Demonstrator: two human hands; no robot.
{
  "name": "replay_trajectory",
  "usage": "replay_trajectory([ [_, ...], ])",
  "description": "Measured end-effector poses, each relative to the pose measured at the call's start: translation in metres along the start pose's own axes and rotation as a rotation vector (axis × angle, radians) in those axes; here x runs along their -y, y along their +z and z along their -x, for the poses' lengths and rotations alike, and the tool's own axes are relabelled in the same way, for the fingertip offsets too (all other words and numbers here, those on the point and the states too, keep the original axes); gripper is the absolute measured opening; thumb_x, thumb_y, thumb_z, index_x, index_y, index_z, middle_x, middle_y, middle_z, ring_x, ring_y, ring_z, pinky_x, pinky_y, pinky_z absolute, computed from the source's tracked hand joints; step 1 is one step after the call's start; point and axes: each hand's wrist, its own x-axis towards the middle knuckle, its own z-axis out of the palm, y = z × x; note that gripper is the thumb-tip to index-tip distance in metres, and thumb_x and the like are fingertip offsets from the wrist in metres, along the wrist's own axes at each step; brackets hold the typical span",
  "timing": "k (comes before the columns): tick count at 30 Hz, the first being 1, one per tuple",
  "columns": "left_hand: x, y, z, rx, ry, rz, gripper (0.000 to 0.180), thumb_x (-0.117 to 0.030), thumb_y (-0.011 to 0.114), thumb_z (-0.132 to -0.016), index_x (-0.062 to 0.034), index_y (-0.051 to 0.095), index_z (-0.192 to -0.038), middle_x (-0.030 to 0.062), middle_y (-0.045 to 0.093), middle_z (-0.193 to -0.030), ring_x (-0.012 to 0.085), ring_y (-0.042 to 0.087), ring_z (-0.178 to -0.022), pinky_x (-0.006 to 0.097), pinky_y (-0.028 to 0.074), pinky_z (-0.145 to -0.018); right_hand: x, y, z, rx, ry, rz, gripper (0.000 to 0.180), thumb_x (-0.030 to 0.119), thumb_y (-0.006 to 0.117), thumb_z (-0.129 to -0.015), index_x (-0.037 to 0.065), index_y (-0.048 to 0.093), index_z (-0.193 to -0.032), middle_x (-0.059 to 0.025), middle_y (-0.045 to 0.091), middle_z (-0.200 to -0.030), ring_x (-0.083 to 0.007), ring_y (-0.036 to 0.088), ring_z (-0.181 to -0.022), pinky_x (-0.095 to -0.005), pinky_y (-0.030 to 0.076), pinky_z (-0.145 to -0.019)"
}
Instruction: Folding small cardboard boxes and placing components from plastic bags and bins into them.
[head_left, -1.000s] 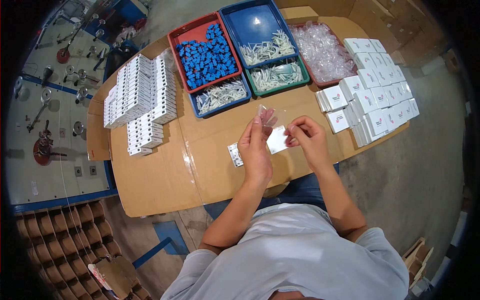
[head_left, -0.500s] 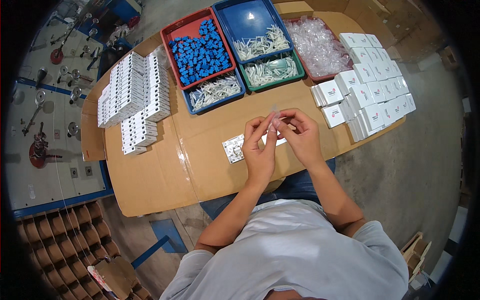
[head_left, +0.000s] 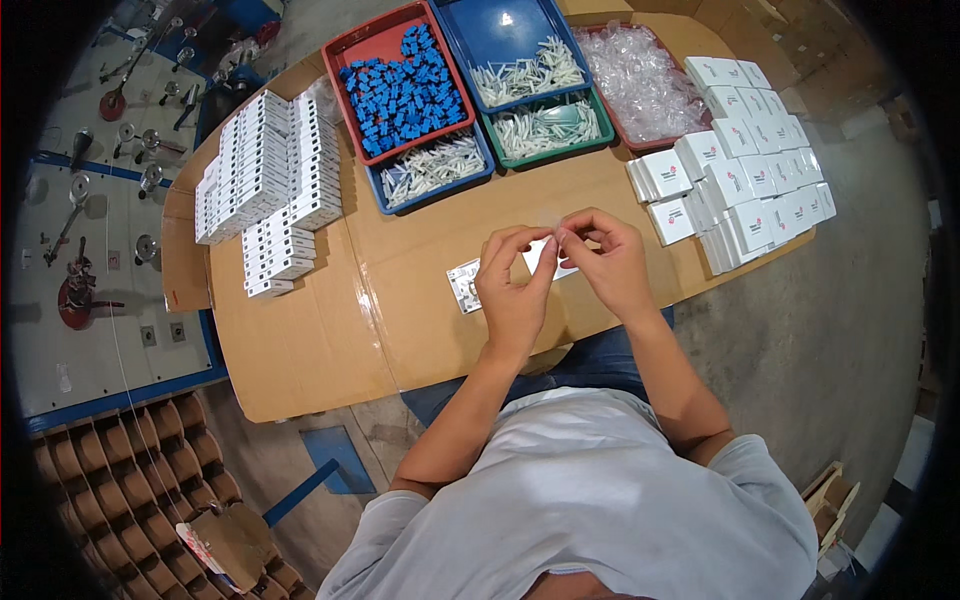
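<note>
My left hand (head_left: 515, 285) and my right hand (head_left: 608, 262) meet above the cardboard-topped table, fingertips pinched together. Between them is a small clear plastic piece (head_left: 548, 217), possibly a little bag; its exact kind is too small to tell. Under my left hand lies an open white housing (head_left: 463, 286) with its inner parts showing, partly covered by the fingers. A flat white panel (head_left: 533, 257) shows between the two hands, its rest hidden by them.
Stacked white boxes with small dark openings (head_left: 265, 190) stand at left, flat white boxes (head_left: 760, 170) at right. Across the back are a red tray of blue parts (head_left: 330, 75), blue and green trays of whitish sticks (head_left: 607, 125), and a red tray of clear plastic pieces (head_left: 690, 85).
Both hands still pinch the clear plastic piece, and their fingertips have come closer together. The right hand has shifted slightly up. The head view has tilted a little.
</note>
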Motion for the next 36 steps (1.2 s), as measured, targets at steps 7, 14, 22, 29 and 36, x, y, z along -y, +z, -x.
replay_trajectory([
  [7,0.007,-0.007,-0.003,0.039,0.168,-0.250,0.012,-0.004,0.080,-0.085,-0.0024,0.078,-0.097,0.0072,0.070,-0.093,0.0153,0.063,-0.083,0.029,0.049,-0.079,0.002,-0.011,0.000,0.059,0.120,0.019,0.012,0.010,0.072,-0.096,-0.002,0.068,-0.100,-0.0046,0.070,-0.088,-0.0069,0.066,-0.076,-0.0229,0.056,-0.061],
  [14,0.002,-0.002,-0.004,0.024,-0.057,-0.039,0.007,-0.003,0.076,-0.088,0.0023,0.072,-0.090,0.0059,0.068,-0.090,0.0120,0.061,-0.083,0.025,0.048,-0.075,0.008,-0.013,0.003,0.061,0.080,0.223,0.014,0.009,0.072,-0.096,-0.003,0.066,-0.100,-0.0031,0.069,-0.082,-0.0074,0.064,-0.067,-0.0224,0.050,-0.058],
  [22,0.003,-0.002,-0.004,0.052,0.146,-0.111,0.016,-0.003,0.073,-0.090,0.0011,0.068,-0.105,0.0067,0.066,-0.097,0.0150,0.062,-0.090,0.028,0.048,-0.083,0.011,-0.017,0.003,0.070,0.028,0.215,0.014,0.006,0.068,-0.096,-0.004,0.067,-0.106,-0.0060,0.071,-0.087,-0.0075,0.065,-0.072,-0.0223,0.049,-0.057],
  [29,0.017,-0.012,-0.011,0.222,-0.077,0.194,0.022,-0.016,0.072,-0.097,0.0009,0.068,-0.110,0.0079,0.070,-0.098,0.0163,0.065,-0.090,0.030,0.051,-0.088,0.019,-0.028,0.000,0.229,0.164,-0.010,0.015,0.008,0.066,-0.099,0.000,0.068,-0.112,-0.0051,0.071,-0.093,-0.0062,0.066,-0.078,-0.0213,0.053,-0.053],
  [36,0.016,-0.014,-0.006,0.172,-0.225,0.302,0.018,-0.016,0.068,-0.101,0.0013,0.070,-0.105,0.0035,0.069,-0.085,0.0091,0.062,-0.071,0.022,0.048,-0.065,0.024,-0.036,-0.005,0.276,0.192,-0.011,0.015,0.007,0.065,-0.099,-0.001,0.066,-0.112,-0.0062,0.073,-0.096,-0.0060,0.066,-0.076,-0.0214,0.052,-0.051],
])
